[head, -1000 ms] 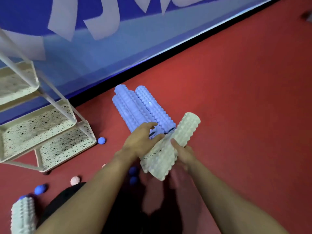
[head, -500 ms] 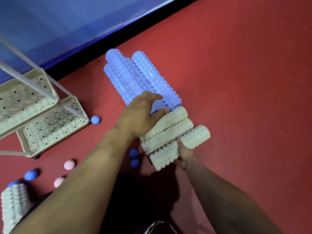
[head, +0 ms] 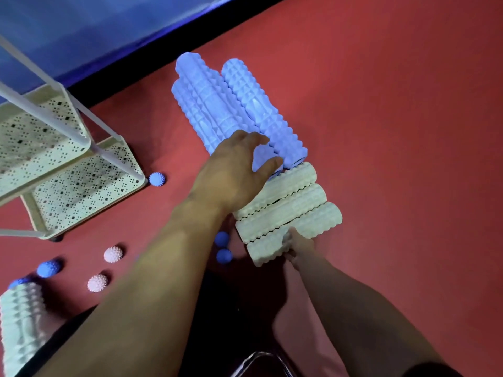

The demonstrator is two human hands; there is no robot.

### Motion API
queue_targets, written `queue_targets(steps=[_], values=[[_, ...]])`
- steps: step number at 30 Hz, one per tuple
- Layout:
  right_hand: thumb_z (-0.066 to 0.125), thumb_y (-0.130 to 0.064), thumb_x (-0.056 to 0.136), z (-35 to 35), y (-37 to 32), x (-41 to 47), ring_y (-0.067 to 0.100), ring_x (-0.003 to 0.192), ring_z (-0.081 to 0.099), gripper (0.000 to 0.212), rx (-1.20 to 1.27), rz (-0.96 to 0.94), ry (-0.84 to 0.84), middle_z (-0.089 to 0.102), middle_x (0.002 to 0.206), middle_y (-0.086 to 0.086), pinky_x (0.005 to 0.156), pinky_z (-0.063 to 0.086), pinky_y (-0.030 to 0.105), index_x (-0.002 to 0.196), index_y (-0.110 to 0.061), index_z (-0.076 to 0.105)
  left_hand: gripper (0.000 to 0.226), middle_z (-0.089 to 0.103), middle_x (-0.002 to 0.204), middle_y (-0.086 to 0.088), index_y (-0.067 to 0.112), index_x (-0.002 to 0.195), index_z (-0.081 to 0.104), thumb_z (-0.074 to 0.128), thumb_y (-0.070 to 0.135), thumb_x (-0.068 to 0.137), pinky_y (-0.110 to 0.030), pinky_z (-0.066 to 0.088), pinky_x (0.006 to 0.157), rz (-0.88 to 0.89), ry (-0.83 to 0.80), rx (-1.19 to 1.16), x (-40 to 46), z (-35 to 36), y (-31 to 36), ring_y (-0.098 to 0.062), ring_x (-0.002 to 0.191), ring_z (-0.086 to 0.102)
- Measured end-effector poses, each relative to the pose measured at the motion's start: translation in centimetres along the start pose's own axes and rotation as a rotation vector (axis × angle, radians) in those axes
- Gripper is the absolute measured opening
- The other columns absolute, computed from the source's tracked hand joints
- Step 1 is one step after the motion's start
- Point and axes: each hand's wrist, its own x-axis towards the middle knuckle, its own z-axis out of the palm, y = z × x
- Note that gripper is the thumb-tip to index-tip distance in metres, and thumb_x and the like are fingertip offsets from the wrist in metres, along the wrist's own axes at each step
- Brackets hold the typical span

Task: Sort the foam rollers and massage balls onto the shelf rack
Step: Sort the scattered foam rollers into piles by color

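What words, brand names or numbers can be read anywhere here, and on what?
None can be read. The blue wall shows no lettering in this view. The blue rollers, cream rollers, spiky balls and perforated shelf rack carry only moulded or punched patterns, no print.

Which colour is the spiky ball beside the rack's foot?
Blue spiky ball; the head view shows it.

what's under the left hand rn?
The left hand lies over the near ends of the blue rollers and the left end of the top cream roller. Whether the palm presses them is hidden.
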Motion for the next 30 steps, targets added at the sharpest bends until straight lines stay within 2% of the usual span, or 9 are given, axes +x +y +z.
queue_targets(steps=[2,6,10,12,16,20,24,27,30], values=[[0.066,-0.021,0.068,-0.3,0.3,0.6,0.019,0.044,0.042,0.015,0.002,0.009,-0.016,0.055,0.055,0.005,0.061,0.041,0.03,0.054,-0.016,0.065,0.051,0.051,0.141,0.006,0.028,0.142,0.054,0.056,0.055,0.098,-0.042,0.046,0.104,-0.003,-0.012,-0.008,0.0,0.1,0.2,-0.017,0.129,0.05],[0.06,-0.007,0.078,-0.4,-0.3,-1.1,0.016,0.052,0.044,0.016,-0.001,-0.006,-0.08,0.053,0.066,0.006,0.059,0.039,0.026,0.065,-0.014,0.067,0.052,0.049,0.143,0.007,0.03,0.142,0.053,0.056,0.056,0.098,-0.043,0.048,0.102,-0.009,-0.008,-0.04,0.0,0.0,0.3,-0.015,0.13,0.049],[0.06,-0.023,0.093,-0.5,-0.1,-2.3,0.019,0.065,0.059,0.012,-0.011,-0.054,-0.09,0.061,0.076,0.005,0.071,0.05,0.033,0.088,-0.013,0.064,0.053,0.05,0.143,0.005,0.029,0.143,0.052,0.057,0.056,0.098,-0.045,0.047,0.103,-0.006,-0.012,-0.039,-0.1,-0.1,0.2,-0.017,0.13,0.05],[0.063,-0.021,0.089,-0.6,0.0,-2.7,0.021,0.065,0.061,0.016,-0.029,-0.083,-0.063,0.065,0.073,0.006,0.068,0.049,0.031,0.097,-0.008,0.069,0.053,0.05,0.143,0.004,0.028,0.143,0.052,0.056,0.056,0.098,-0.045,0.047,0.103,-0.005,-0.015,-0.042,-0.3,-0.1,0.3,-0.018,0.13,0.051],[0.058,-0.019,0.098,-0.7,-0.6,-4.8,0.018,0.067,0.056,0.026,-0.201,-0.198,0.006,0.063,0.087,0.009,0.06,0.043,0.028,0.109,0.004,0.063,0.053,0.049,0.144,0.004,0.027,0.144,0.051,0.056,0.054,0.099,-0.044,0.047,0.103,-0.001,-0.012,-0.045,-0.9,-0.6,0.4,-0.018,0.13,0.05],[0.052,-0.024,0.101,-0.8,-1.9,-9.3,0.03,0.121,0.056,0.048,-0.42,-0.354,-0.029,0.058,0.132,0.015,0.091,0.038,0.027,0.142,0.0,0.045,0.051,0.049,0.143,0.005,0.027,0.145,0.051,0.056,0.051,0.1,-0.041,0.044,0.107,-0.004,-0.001,-0.068,-2.1,-1.6,0.6,-0.018,0.13,0.05],[0.055,-0.032,0.101,0.1,-3.5,-14.6,0.024,0.137,0.046,0.057,-0.52,-0.501,-0.104,0.049,0.149,0.007,0.109,0.035,0.03,0.15,-0.006,0.04,0.048,0.052,0.139,0.006,0.028,0.141,0.054,0.059,0.049,0.099,-0.033,0.042,0.106,-0.03,0.058,-0.151,-3.8,-3.2,1.3,-0.014,0.127,0.052],[0.056,-0.03,0.101,1.9,-5.3,-19.2,0.018,0.133,0.048,0.052,-0.544,-0.661,-0.172,0.051,0.148,0.004,0.106,0.034,0.025,0.147,-0.009,0.046,0.048,0.053,0.138,0.007,0.027,0.141,0.054,0.06,0.049,0.098,-0.03,0.04,0.105,-0.009,0.097,-0.15,-5.5,-5.9,1.3,-0.012,0.125,0.053],[0.056,-0.033,0.101,4.6,-7.3,-24.6,0.011,0.117,0.056,0.046,-0.578,-0.829,-0.272,0.058,0.137,-0.002,0.103,0.04,0.026,0.142,-0.014,0.052,0.049,0.057,0.136,0.001,0.021,0.14,0.056,0.061,0.047,0.099,-0.025,0.04,0.102,0.013,0.156,-0.025,-7.7,-10.4,-0.4,-0.015,0.122,0.057]])
